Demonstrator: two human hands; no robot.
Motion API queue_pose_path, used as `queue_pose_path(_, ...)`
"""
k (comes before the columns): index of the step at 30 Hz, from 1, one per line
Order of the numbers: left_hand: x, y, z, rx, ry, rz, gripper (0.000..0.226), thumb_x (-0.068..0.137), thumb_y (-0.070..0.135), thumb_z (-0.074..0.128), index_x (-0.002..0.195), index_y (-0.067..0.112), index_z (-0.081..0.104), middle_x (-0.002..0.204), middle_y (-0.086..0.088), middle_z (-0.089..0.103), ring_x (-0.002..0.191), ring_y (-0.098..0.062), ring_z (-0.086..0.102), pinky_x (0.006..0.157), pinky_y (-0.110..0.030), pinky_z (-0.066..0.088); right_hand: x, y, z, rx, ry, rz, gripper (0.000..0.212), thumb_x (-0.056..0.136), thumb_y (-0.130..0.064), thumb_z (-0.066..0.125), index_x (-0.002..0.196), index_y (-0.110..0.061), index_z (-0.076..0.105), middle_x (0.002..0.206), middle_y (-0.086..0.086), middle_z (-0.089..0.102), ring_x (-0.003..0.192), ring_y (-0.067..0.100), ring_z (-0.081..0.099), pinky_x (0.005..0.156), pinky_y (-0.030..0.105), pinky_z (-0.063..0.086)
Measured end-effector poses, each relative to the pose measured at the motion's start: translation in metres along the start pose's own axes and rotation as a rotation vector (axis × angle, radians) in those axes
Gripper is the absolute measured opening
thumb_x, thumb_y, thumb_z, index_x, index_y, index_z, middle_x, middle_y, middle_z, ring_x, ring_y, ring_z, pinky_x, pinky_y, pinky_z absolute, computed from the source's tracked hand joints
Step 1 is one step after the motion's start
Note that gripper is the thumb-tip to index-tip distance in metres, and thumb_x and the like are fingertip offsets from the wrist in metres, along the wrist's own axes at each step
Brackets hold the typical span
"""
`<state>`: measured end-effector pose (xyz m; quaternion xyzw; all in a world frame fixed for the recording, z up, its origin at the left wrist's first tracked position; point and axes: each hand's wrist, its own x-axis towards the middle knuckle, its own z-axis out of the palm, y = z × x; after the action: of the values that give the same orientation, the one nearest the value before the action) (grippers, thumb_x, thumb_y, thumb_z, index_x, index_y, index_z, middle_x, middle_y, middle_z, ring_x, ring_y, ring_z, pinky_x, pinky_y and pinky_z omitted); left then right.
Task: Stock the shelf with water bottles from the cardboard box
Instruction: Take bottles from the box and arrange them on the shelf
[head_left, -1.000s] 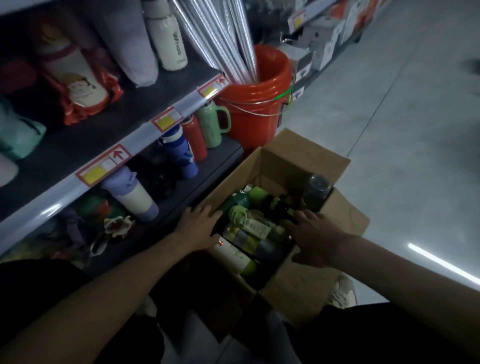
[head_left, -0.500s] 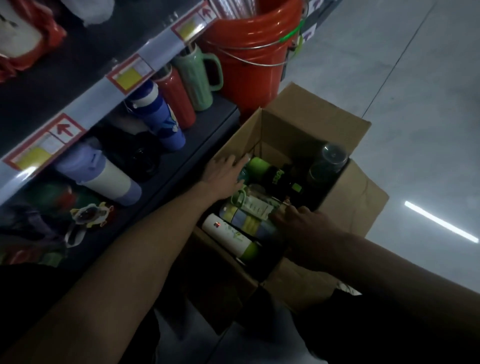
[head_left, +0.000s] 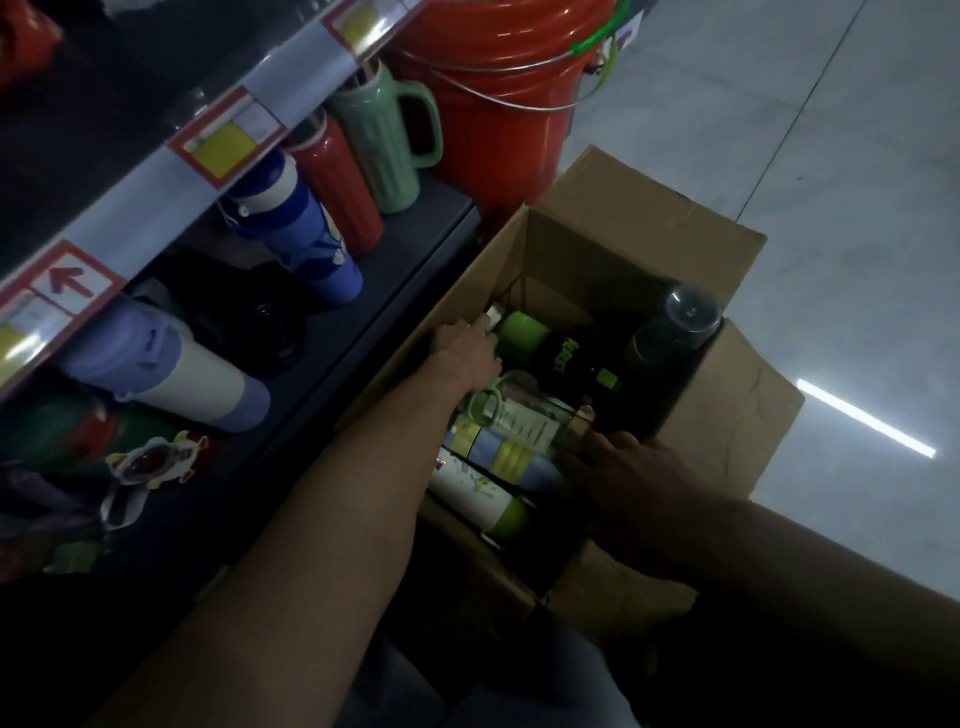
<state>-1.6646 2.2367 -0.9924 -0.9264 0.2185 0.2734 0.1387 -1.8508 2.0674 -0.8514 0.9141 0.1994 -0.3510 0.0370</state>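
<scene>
Dim shop aisle, seen from above. An open cardboard box (head_left: 649, 249) sits on the floor against the front edge of the bottom shelf (head_left: 395, 270) and holds a jumble of water bottles. A black bottle (head_left: 566, 358) with a green cap lies across the middle of the box. A clear labelled bottle (head_left: 524, 423), a yellow-and-blue striped bottle (head_left: 501, 457) and a white bottle (head_left: 475, 491) lie side by side toward the near edge. A dark bottle with a clear lid (head_left: 672, 332) stands at the box's right side.

The left hand (head_left: 467, 348) reaches into the far left corner, its fingers against the black bottle's green cap; whether they grasp it cannot be told. The right hand (head_left: 634, 467) rests low among the lying bottles in deep shadow, and its hold cannot be told either.

On the shelf stand a blue bottle (head_left: 306, 244), a red bottle (head_left: 337, 192) and a green mug (head_left: 379, 145). An orange bucket (head_left: 498, 104) sits past the shelf's end.

These bottles are probably rigid, empty and light, with smooth sides that may slip. Taking one around the body just below the cap looks safest.
</scene>
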Motion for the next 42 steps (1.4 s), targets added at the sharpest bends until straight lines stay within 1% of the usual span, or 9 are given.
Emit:
queue_pose_path(8, -0.008, 0.004, -0.007, 0.033, 0.023, 0.012, 0.041, 0.101, 0.018, 0.047, 0.143, 0.019, 0.051, 0.138, -0.013, 0.058, 0.124, -0.032, 0.055, 0.095, -0.039, 0.043, 0.007, -0.010, 0.003, -0.002, 0.029, -0.029, 0.064, 0.100, -0.039, 0.058, 0.155, -0.022, 0.030, 0.153, 0.011, 0.037, 0.133, 0.031, 0.043, 0.105, 0.046, 0.045)
queue_pose_path(13, -0.012, 0.012, -0.005, 0.073, 0.131, 0.009, 0.036, 0.097, 0.010, 0.056, 0.132, 0.006, 0.061, 0.149, -0.014, 0.046, 0.135, -0.032, 0.043, 0.111, -0.041, 0.033, 0.003, -0.010, 0.003, 0.019, 0.005, -0.032, 0.060, 0.103, -0.039, 0.053, 0.155, -0.022, 0.030, 0.154, 0.011, 0.035, 0.136, 0.032, 0.043, 0.106, 0.045, 0.045)
queue_pose_path(20, -0.017, 0.011, 0.006, -0.366, 0.373, -0.102, 0.023, 0.100, 0.009, 0.048, 0.122, 0.012, 0.056, 0.125, -0.017, 0.063, 0.113, -0.038, 0.058, 0.080, -0.040, 0.042, -0.007, -0.002, 0.002, 0.042, 0.020, -0.005, 0.059, 0.102, -0.034, 0.055, 0.154, -0.020, 0.033, 0.152, 0.010, 0.037, 0.131, 0.030, 0.045, 0.105, 0.043, 0.046)
queue_pose_path(22, -0.015, 0.014, 0.008, -0.432, 0.368, -0.144, 0.023, 0.100, 0.006, 0.046, 0.121, 0.011, 0.054, 0.126, -0.017, 0.060, 0.114, -0.039, 0.057, 0.083, -0.044, 0.043, -0.010, -0.001, 0.004, 0.044, 0.023, -0.018, 0.061, 0.100, -0.034, 0.058, 0.154, -0.021, 0.032, 0.152, 0.010, 0.037, 0.131, 0.030, 0.045, 0.105, 0.043, 0.046)
queue_pose_path(25, -0.014, 0.020, 0.009, -0.378, 0.283, -0.136, 0.030, 0.102, 0.004, 0.041, 0.128, 0.007, 0.053, 0.131, -0.016, 0.050, 0.115, -0.039, 0.054, 0.091, -0.048, 0.044, -0.012, 0.002, 0.005, 0.030, 0.022, -0.010, 0.062, 0.099, -0.035, 0.060, 0.153, -0.022, 0.032, 0.150, 0.010, 0.038, 0.129, 0.030, 0.046, 0.103, 0.043, 0.046)
queue_pose_path(30, -0.030, 0.015, 0.005, -0.253, 0.305, -0.084, 0.023, 0.100, 0.005, 0.048, 0.122, 0.008, 0.053, 0.125, -0.013, 0.049, 0.103, -0.035, 0.060, 0.073, -0.041, 0.039, -0.015, 0.008, -0.005, 0.025, 0.060, 0.020, 0.062, 0.101, -0.034, 0.059, 0.155, -0.019, 0.032, 0.154, 0.014, 0.035, 0.130, 0.030, 0.046, 0.100, 0.041, 0.046)
queue_pose_path(36, -0.078, -0.009, 0.014, -0.182, 0.612, -0.029, 0.015, 0.097, 0.011, 0.060, 0.110, 0.011, 0.053, 0.108, -0.009, 0.055, 0.068, -0.029, 0.062, 0.053, -0.038, 0.044, -0.022, 0.009, -0.011, 0.021, 0.090, 0.016, 0.058, 0.102, -0.040, 0.053, 0.154, -0.022, 0.035, 0.152, 0.014, 0.038, 0.132, 0.031, 0.044, 0.102, 0.043, 0.045)
queue_pose_path(39, -0.108, -0.016, 0.020, -0.307, 0.758, -0.122, 0.008, 0.101, 0.016, 0.053, 0.105, 0.010, 0.048, 0.109, -0.013, 0.054, 0.066, -0.037, 0.060, 0.051, -0.039, 0.045, -0.026, 0.007, -0.015, -0.007, 0.093, 0.001, 0.057, 0.102, -0.044, 0.052, 0.153, -0.023, 0.036, 0.150, 0.011, 0.039, 0.130, 0.030, 0.046, 0.102, 0.042, 0.046)
queue_pose_path(42, -0.134, -0.015, 0.011, -0.517, 0.878, -0.254, 0.025, 0.105, 0.030, 0.037, 0.094, 0.009, 0.045, 0.104, -0.021, 0.056, 0.074, -0.040, 0.059, 0.057, -0.040, 0.044, -0.031, 0.001, -0.018, -0.057, 0.077, -0.001, 0.056, 0.102, -0.041, 0.054, 0.152, -0.023, 0.038, 0.146, 0.011, 0.042, 0.127, 0.031, 0.048, 0.098, 0.042, 0.046)
